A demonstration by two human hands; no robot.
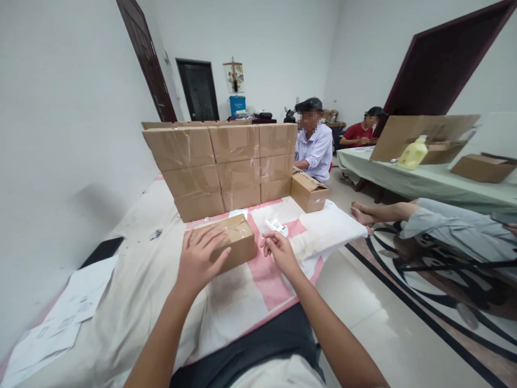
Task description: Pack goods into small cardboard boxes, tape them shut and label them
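Observation:
My left hand (205, 249) lies flat on top of a brown cardboard box (238, 245), its fingers spread and its thumb toward the near side. Clear tape shines across the lid of this box. Just right of the box, my right hand (278, 249) hovers over the pink and white cloth with its fingers curled and pinched together. Whatever may be between those fingertips is too small to make out. Behind the right hand sits a small white object (277, 227), partly covered by it, whose kind I cannot tell.
A taped block of stacked cartons (236, 167) stands behind the box, with another carton (309, 189) at its right. Printed papers (76, 302) lie at left. Two people sit farther back. At right are someone's outstretched legs (388, 211) and a table with a yellow bottle (412, 153).

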